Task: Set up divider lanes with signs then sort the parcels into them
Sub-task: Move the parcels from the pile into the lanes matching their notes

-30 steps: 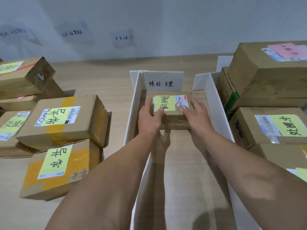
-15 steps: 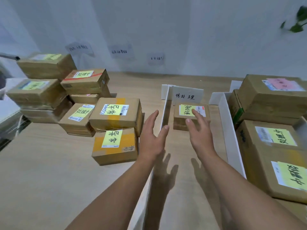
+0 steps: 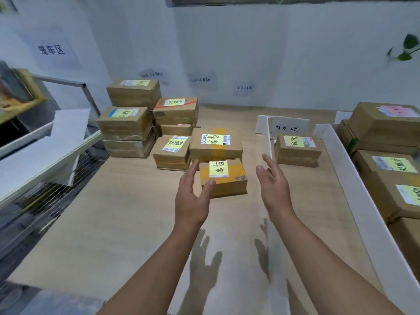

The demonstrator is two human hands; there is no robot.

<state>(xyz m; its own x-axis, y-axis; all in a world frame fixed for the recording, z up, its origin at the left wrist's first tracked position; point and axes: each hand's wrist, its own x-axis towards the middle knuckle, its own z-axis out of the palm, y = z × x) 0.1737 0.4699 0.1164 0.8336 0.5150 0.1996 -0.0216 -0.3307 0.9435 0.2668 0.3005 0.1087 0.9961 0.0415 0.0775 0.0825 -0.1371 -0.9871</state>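
Hovering over the table, the left hand (image 3: 195, 198) and the right hand (image 3: 273, 187) are apart, fingers straight, and hold nothing. Between them sits a small parcel (image 3: 223, 178) with yellow tape and a yellow note on top. The left thumb is very close to its front edge, but I cannot tell if it touches. The right hand is near it, not on it.

I think the step now is sorting, and this small parcel looks like the next one to pick up. The hands would need to close on its two sides and lift it straight up, so it does not bump the bigger parcel (image 3: 216, 142) just behind it. Then the note tells which lane to use.

Just to the right, a thin divider (image 3: 269, 142) and a long divider (image 3: 341, 173) make a middle lane. A paper sign (image 3: 289, 127) stands at its far end, with one sorted parcel (image 3: 297, 153) in front of it. Past the long divider lie several big parcels (image 3: 386, 164). A pile of parcels (image 3: 129, 119) waits on the left, so lots of sorting looks left to do.

Everything sits on a pale wooden table (image 3: 102, 223). Behind is a white wall (image 3: 295, 64) with paper notes (image 3: 202, 80), too blurry to read. A shelf (image 3: 66, 123) stands at the left, and green leaves (image 3: 406, 48) peek in top right.
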